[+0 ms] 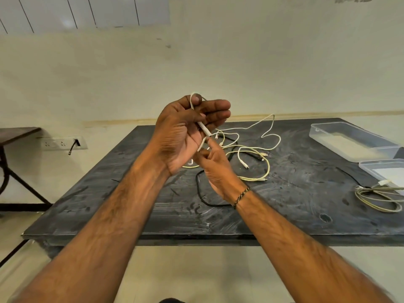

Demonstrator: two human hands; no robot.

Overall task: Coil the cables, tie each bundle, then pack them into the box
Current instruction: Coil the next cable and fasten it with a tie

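The left hand [185, 130] is raised above the dark table [153, 206], its thumb and curled fingers gripping a white cable [204, 130] by the plug end; the same cable is pinched lower down by the right hand [215, 169]; loose white and black cables [251, 149] are tangled behind; a coiled cable [378, 196] is laid near the clear plastic box [349, 141].

Both forearms reach forward and upward, bare. The left hand [185, 130] is raised, palm turned inward, fingers curled. The right hand [215, 166] sits just below it, fingertips pinching, a braided band on its wrist.
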